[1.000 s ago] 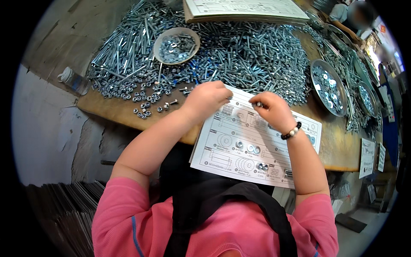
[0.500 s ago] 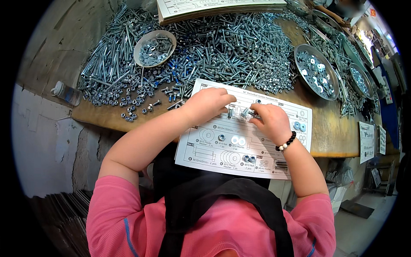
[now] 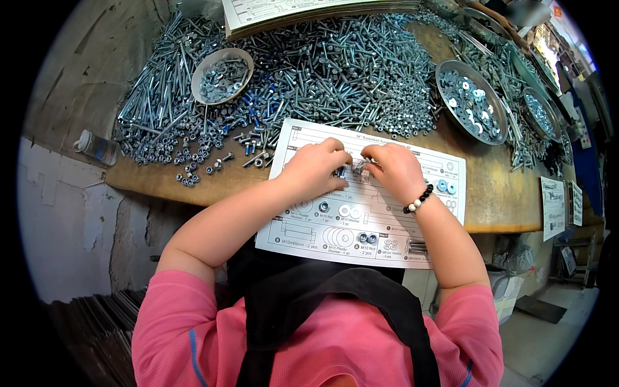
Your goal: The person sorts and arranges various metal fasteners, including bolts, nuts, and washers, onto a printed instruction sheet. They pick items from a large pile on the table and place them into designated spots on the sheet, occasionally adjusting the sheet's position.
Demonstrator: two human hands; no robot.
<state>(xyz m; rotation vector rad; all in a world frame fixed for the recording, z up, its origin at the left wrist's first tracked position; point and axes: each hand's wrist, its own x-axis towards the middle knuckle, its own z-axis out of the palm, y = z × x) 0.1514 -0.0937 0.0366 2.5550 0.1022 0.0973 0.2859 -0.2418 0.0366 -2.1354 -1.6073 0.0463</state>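
Note:
A white printed sheet (image 3: 445, 216) with part drawings lies at the table's near edge, under both hands. Over its upper middle my left hand (image 3: 317, 166) curls its thumb and fingers around short bolts (image 3: 340, 172). My right hand (image 3: 396, 171), with a beaded bracelet at the wrist, pinches a small bolt (image 3: 361, 166) close to the left fingertips. On the sheet sit a single nut (image 3: 324, 206), white washers (image 3: 349, 211), a pair of nuts (image 3: 367, 238), bluish washers (image 3: 446, 187) and bolts (image 3: 416, 246) beside the right forearm.
A wide heap of loose bolts (image 3: 322, 71) spreads behind the sheet, with nuts (image 3: 190, 169) scattered left. Washers fill a pale bowl (image 3: 200, 87) and a metal bowl (image 3: 445, 97). Stacked printed sheets (image 3: 322, 11) stand at the back. A clear bottle (image 3: 97, 148) is far left.
My right hand has moved left across the sheet, bringing its bolt closer to my left hand. The left fingers have curled further around the bolts. The whole view has shifted slightly.

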